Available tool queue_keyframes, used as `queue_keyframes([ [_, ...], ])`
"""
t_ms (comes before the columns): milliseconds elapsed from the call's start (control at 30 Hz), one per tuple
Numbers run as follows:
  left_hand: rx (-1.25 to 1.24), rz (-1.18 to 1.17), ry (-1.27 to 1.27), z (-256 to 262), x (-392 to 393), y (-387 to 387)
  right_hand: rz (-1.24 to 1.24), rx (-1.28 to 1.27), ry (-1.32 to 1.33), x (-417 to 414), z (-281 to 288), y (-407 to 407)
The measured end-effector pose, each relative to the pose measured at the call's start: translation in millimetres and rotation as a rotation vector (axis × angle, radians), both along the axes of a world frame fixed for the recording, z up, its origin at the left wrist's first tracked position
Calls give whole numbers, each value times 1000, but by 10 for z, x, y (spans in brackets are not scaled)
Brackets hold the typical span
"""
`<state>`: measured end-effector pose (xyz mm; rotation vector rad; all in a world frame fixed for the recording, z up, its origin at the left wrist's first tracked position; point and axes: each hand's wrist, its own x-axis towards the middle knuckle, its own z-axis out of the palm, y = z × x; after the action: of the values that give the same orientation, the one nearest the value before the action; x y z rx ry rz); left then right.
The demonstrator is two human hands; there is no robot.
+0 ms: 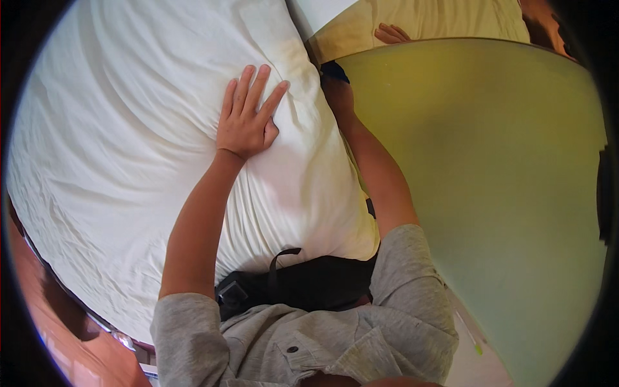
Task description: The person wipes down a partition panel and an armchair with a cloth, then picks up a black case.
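Observation:
My left hand (246, 121) lies palm down on a white bed sheet (145, 121), fingers spread, holding nothing. Creases run through the cloth around it. To the right, my right hand (340, 94) reaches down past the sheet's side, along a smooth yellow-green panel (483, 145). Its fingers are hidden, and I cannot tell whether they grip anything. A dark blue patch (334, 71) shows just beyond that hand. The sheet covers a thick, rounded corner (362, 242), probably of a mattress, close to my body.
Beyond the panel's upper edge are fingertips (391, 34) before yellowish cloth (454, 19); whether these are a reflection is unclear. At my waist are black fabric with a strap (274, 271) and a small square device (233, 293). A thin green-tipped item (478, 349) lies lower right.

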<state>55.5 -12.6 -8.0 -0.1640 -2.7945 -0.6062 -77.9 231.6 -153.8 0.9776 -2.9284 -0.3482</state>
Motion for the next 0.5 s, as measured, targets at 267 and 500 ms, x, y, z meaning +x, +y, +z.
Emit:
queue_keyframes([
  [267, 15, -7, 14, 56, 61, -21, -305, -76, -627, -125, -423, -256],
  [500, -87, 5, -41, 50, 217, -247, -249, -441, -630, 1399, -740, 258],
])
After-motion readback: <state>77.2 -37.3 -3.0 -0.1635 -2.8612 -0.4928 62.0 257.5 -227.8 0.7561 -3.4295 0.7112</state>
